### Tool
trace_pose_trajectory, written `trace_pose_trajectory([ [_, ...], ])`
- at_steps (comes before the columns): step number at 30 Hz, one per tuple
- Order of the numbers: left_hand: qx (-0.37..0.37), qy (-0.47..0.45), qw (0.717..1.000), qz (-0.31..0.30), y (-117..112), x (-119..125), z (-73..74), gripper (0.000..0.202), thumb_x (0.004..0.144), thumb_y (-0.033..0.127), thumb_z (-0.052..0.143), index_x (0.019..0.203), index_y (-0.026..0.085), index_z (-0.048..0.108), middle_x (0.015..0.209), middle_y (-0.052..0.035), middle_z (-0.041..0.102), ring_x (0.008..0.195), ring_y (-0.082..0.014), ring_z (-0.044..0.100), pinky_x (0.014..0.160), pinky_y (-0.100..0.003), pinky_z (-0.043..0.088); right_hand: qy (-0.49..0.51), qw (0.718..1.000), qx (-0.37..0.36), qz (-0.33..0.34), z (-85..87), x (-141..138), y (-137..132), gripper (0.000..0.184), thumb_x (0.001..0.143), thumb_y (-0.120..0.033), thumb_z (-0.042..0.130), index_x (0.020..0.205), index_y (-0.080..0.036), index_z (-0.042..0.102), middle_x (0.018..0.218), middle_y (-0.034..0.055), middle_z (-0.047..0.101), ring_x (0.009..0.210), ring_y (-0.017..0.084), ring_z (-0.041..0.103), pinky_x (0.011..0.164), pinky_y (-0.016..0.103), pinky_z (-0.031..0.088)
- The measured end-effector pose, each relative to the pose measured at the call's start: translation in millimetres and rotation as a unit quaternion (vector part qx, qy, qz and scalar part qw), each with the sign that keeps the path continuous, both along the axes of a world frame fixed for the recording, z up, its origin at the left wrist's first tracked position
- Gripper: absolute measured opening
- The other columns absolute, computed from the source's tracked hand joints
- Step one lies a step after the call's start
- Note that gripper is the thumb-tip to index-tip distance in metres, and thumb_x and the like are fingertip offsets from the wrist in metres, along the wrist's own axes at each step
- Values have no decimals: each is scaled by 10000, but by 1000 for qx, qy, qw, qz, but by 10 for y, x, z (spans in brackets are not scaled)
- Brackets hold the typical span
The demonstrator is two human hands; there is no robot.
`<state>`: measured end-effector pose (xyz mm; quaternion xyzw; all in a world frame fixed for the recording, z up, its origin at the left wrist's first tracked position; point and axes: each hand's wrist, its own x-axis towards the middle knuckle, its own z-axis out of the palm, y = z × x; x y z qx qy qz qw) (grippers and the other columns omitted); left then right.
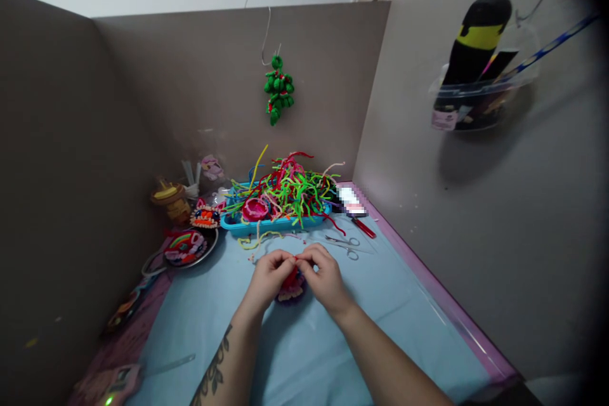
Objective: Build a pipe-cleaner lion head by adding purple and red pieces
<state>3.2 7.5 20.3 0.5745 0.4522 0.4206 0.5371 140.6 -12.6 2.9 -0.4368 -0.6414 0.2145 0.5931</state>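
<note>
Two pinch grips observed: left hand [270,274] and right hand [324,274], fingertips nearly meeting, hold the red part of a fuzzy craft piece [292,294]; even tension advisable.

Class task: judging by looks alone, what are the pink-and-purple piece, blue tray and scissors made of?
Pink-and-purple piece: perhaps matte chenille stems or yarn; its edge looks soft and bumpy, details unclear.
Blue tray: probably smooth plastic; moulded-looking rounded rim.
Scissors: likely smooth bare metal; silvery-grey throughout.
</note>
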Motion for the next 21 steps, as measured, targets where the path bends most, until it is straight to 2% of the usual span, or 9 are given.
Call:
trace_pose_trajectory([
  [3,39,40,998,33,17,10,-22,181,738,308,600,666,145,626,565,10,559,514,-106,473,502,-211,375,-12,1000,2,-25,-41,-47,-22,123,833,-154,546,765,-193,641,741,26,566,723,166,545,666,284,429],
  [6,116,99,987,54,19,7,-4,163,753,264,578,649,155,639,631,-12,598,601,-134,530,575,-233,408,5,1000,-13,-12,-47,-55,-20,131,828,-148,545,787,-192,662,751,30,582,723,164,558,658,277,436],
  [9,198,141,969,54,2,1,33,164,768,240,566,651,167,653,671,-25,617,663,-151,560,631,-248,420,46,998,-49,-3,-23,-25,11,92,793,-171,602,730,-191,666,710,18,585,688,159,558,624,267,433],
  [11,227,152,961,46,-8,-6,45,165,781,246,561,674,172,664,691,-33,628,688,-158,570,653,-255,423,66,995,-74,-4,-7,-3,35,75,763,-182,638,694,-189,667,688,14,591,681,161,563,629,268,432],
  [14,209,157,965,29,-5,-22,27,192,797,273,547,692,170,670,711,-43,635,708,-168,576,665,-265,429,67,993,-100,-7,3,9,49,64,738,-176,653,678,-184,675,673,12,597,673,160,565,639,270,428],
  [19,107,137,984,27,37,-41,-29,290,792,356,533,623,149,644,642,-34,614,628,-165,556,592,-261,417,46,994,-100,-11,-7,-3,34,117,740,-179,620,624,-177,634,645,3,565,659,154,545,622,263,409],
  [21,77,111,990,29,60,-58,-38,324,795,395,515,658,143,667,653,-36,627,633,-168,563,594,-261,423,64,991,-118,-6,-22,6,45,121,739,-194,614,619,-173,621,641,-1,563,641,147,533,612,258,406],
])
